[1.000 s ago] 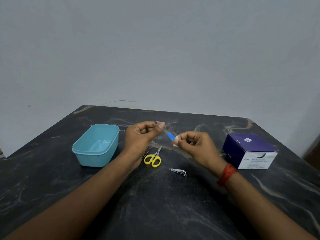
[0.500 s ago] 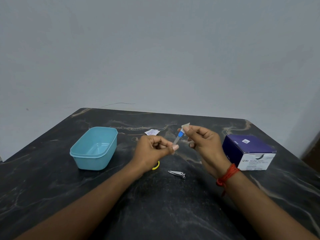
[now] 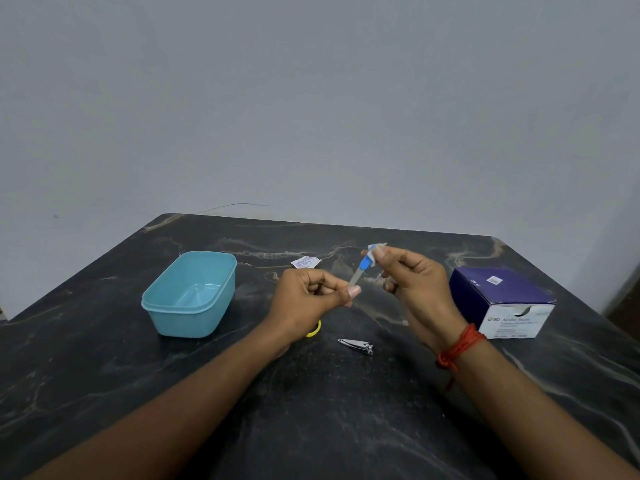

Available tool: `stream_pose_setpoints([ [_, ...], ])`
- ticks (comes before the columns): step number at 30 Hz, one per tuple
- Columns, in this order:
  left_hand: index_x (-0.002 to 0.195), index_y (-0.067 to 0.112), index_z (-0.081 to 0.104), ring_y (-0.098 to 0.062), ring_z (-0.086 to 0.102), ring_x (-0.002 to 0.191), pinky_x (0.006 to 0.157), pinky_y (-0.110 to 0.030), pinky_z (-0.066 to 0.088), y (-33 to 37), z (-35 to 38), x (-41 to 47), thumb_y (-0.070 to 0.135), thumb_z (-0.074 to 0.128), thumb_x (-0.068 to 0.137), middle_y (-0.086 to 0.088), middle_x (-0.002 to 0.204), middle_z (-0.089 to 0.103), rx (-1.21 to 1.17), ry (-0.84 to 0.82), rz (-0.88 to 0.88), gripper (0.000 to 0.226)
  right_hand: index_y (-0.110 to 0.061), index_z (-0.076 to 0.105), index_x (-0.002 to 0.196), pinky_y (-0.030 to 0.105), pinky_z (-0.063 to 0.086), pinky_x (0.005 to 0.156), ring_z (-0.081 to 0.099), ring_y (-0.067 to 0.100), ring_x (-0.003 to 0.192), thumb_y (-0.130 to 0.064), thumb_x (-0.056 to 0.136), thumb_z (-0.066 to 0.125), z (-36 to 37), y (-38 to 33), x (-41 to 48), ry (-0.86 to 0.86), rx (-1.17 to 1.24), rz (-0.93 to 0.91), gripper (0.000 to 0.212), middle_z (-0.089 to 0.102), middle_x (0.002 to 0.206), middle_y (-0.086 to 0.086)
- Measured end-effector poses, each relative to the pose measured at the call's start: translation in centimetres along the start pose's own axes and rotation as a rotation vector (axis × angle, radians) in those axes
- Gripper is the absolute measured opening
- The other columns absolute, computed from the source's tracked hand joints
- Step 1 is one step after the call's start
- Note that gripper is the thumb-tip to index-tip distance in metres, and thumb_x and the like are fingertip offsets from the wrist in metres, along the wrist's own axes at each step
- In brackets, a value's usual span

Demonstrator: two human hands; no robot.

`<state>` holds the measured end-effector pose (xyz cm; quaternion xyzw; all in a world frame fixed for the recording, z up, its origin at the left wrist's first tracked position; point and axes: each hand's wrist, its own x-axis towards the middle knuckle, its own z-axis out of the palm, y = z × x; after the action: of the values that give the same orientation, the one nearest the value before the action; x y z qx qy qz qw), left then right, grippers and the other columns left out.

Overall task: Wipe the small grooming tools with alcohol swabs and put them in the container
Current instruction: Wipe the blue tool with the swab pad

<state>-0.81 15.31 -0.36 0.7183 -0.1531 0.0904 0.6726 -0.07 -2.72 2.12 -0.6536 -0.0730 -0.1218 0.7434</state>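
We count 2 hands: left hand (image 3: pixel 304 299) & right hand (image 3: pixel 412 278). Tools, 3 in all: 1 file (image 3: pixel 356 277), 1 clipper (image 3: pixel 356 345), 1 pr of scissors (image 3: pixel 314 331) w/ only a yellow bit showing. Wipe stuff: 1 swab (image 3: pixel 378 244), 1 torn wrapper (image 3: pixel 305 262), 1 box (image 3: pixel 502 296). We also see 1 tub (image 3: pixel 187 320), 1 table (image 3: pixel 311 410) & 1 red thread (image 3: pixel 459 346) on a wrist.

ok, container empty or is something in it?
Empty: container floor is bare. Clipper lies on the table; left hand and right hand pinch the file.
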Motion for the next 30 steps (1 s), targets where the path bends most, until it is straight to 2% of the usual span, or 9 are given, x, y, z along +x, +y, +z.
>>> stream_pose_setpoints([
  [4,0.084,0.0,0.076,-0.011,0.071,0.067,0.067,-0.016,0.053,0.0,-0.2,0.1,0.01,0.082,0.078,-0.011,0.074,0.076,-0.032,0.028,-0.015,0.014,-0.007,0.078,0.095,0.026,0.038,0.061,0.048,0.013,0.073,-0.03,0.077,0.077,1.2,1.0,-0.8,-0.06,-0.036,0.03,0.03,0.076,0.099,0.016],
  [8,0.085,-0.001,0.076,-0.013,0.072,0.07,0.072,-0.02,0.056,0.0,-0.4,0.2,0.009,0.081,0.079,-0.013,0.076,0.076,-0.038,0.011,-0.023,0.013,-0.007,0.079,0.094,0.026,0.037,0.06,0.047,0.015,0.074,-0.025,0.08,0.077,1.3,1.1,-0.8,-0.056,-0.031,0.043,0.023,0.077,0.097,0.012],
  [11,0.086,-0.001,0.076,-0.015,0.071,0.071,0.074,-0.02,0.056,-0.1,-0.3,0.2,0.01,0.082,0.078,-0.014,0.077,0.076,-0.018,-0.026,-0.025,0.015,-0.009,0.078,0.097,0.027,0.039,0.064,0.052,0.007,0.074,-0.034,0.075,0.078,0.4,0.4,-0.2,-0.01,-0.01,0.031,0.033,0.077,0.102,0.008],
  [14,0.086,-0.003,0.075,-0.013,0.071,0.07,0.073,-0.018,0.055,-0.1,-0.2,0.0,0.01,0.082,0.078,-0.013,0.076,0.076,-0.022,-0.041,-0.038,0.016,-0.008,0.077,0.101,0.026,0.04,0.064,0.057,0.0,0.07,-0.032,0.075,0.077,-0.3,0.0,0.1,-0.003,0.0,0.014,0.035,0.077,0.102,0.005],
  [20,0.083,0.003,0.076,-0.002,0.063,0.065,0.065,-0.017,0.049,0.6,-1.1,0.5,0.017,0.078,0.082,-0.003,0.078,0.075,-0.155,0.049,-0.121,0.014,-0.008,0.077,0.099,0.021,0.041,0.06,0.051,0.003,0.06,-0.025,0.081,0.077,-0.4,-0.2,0.3,0.001,-0.05,-0.04,0.025,0.075,0.082,-0.002],
  [22,0.082,0.01,0.077,-0.003,0.057,0.065,0.066,-0.022,0.047,0.7,-1.6,0.8,0.028,0.078,0.079,-0.002,0.083,0.076,-0.239,0.105,-0.161,0.018,-0.006,0.077,0.097,0.016,0.047,0.061,0.06,-0.001,0.06,-0.016,0.086,0.074,-0.2,-0.3,0.3,-0.018,-0.123,-0.095,0.015,0.075,0.076,-0.005],
  [24,0.082,0.012,0.077,-0.007,0.055,0.07,0.067,-0.024,0.045,0.8,-1.9,1.0,0.034,0.078,0.074,-0.002,0.084,0.075,-0.333,0.155,-0.185,0.024,-0.012,0.078,0.09,0.017,0.053,0.068,0.066,0.003,0.071,-0.015,0.085,0.075,0.0,-0.1,0.1,-0.051,-0.266,-0.186,0.007,0.076,0.079,-0.005],
  [28,0.084,0.01,0.075,-0.005,0.06,0.067,0.069,-0.025,0.046,0.8,-2.1,1.1,0.034,0.079,0.071,0.002,0.075,0.072,-0.37,0.223,-0.146,0.027,-0.025,0.079,0.081,0.008,0.036,0.06,0.053,-0.005,0.066,-0.027,0.083,0.079,0.7,0.9,-0.8,-0.161,-0.75,-0.377,0.002,0.065,0.065,-0.022],
  [30,0.086,0.008,0.075,-0.004,0.064,0.068,0.071,-0.025,0.049,0.7,-2.0,1.1,0.033,0.079,0.071,-0.002,0.078,0.075,-0.319,0.215,-0.104,0.03,-0.027,0.079,0.082,0.007,0.035,0.061,0.053,-0.008,0.072,-0.03,0.082,0.079,1.1,1.2,-1.2,-0.208,-0.84,-0.395,0.003,0.061,0.066,-0.033],
])
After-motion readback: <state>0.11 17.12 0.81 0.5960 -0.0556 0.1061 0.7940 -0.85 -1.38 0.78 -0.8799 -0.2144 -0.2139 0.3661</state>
